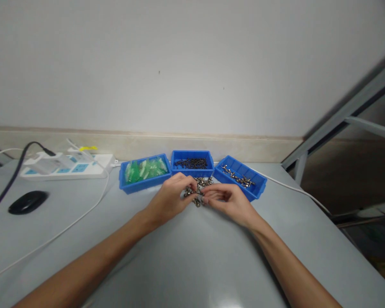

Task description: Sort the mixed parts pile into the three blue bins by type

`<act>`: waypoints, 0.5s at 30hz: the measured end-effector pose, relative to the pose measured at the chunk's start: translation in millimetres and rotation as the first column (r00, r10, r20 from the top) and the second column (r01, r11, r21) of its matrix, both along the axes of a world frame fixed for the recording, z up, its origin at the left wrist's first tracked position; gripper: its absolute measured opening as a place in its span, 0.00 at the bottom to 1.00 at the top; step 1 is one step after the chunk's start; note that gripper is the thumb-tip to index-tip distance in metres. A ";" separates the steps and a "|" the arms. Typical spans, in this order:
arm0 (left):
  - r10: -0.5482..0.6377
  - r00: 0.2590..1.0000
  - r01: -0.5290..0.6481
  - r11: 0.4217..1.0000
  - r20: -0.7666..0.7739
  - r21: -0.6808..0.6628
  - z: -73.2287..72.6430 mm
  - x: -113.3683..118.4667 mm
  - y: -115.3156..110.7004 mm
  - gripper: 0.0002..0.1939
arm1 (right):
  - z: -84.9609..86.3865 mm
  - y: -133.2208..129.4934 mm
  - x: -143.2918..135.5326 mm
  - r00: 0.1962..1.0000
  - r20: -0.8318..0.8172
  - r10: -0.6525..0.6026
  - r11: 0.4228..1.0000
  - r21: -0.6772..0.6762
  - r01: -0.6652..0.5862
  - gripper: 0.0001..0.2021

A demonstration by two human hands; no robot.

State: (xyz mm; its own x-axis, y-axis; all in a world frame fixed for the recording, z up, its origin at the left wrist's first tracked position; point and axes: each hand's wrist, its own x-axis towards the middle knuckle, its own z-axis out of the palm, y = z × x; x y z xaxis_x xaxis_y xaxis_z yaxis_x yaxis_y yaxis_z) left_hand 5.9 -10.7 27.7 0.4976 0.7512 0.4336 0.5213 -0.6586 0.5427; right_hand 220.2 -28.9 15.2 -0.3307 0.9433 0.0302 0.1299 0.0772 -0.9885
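My left hand and my right hand meet just above a small pile of shiny metal fasteners on the table. A thin dark screw spans the gap between the fingertips. My right hand is closed in a pinch at its right end. The thumb and index finger of my left hand curl in at the other end; whether another small part sits there is hidden. Behind the pile, a blue bin contains dark screws.
On the left, a blue bin holds green and clear plastic bags; another bin on the right has metal fasteners. A power strip, a black mouse and cables lie left. A wall stands behind; metal framing rises right.
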 end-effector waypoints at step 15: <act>0.228 0.872 -0.121 0.958 0.434 -0.261 13.1 -2.7 40.0 0.09 | -0.9 0.3 4.3 0.802 0.427 -0.419 0.863 0.463 0.204 0.09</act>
